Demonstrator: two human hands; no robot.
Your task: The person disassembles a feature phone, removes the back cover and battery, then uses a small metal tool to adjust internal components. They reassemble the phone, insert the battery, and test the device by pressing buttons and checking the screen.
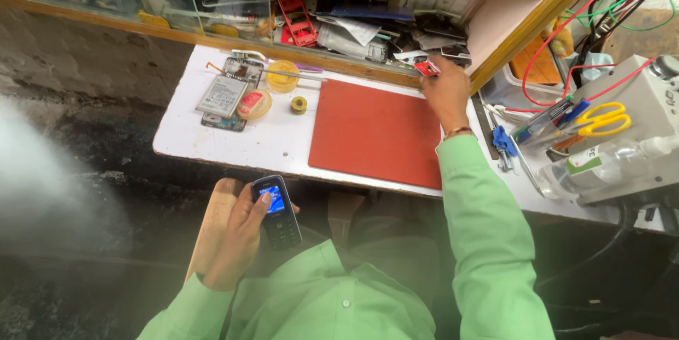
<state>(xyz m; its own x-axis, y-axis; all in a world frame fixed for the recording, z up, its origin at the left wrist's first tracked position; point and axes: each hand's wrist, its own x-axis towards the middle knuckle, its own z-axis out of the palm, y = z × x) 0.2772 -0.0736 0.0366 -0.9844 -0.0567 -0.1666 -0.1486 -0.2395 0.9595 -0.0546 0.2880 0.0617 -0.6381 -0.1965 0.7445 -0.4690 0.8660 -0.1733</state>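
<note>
I log 2 hands: left hand (237, 241) clamped on keypad phone (277, 211); right hand (445, 92) pinching small red part (427, 68) by cluttered shelf (368, 25); risk: phone, held off the desk (233, 143), slips floorward.

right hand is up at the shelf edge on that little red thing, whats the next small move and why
Probably draw the right hand back with the small red part and set it on the red mat. The fingers already pinch the part at the shelf's edge, the mat lies bare just below, and the left hand is taken up holding the keypad phone, thumb on its lit screen.
</note>
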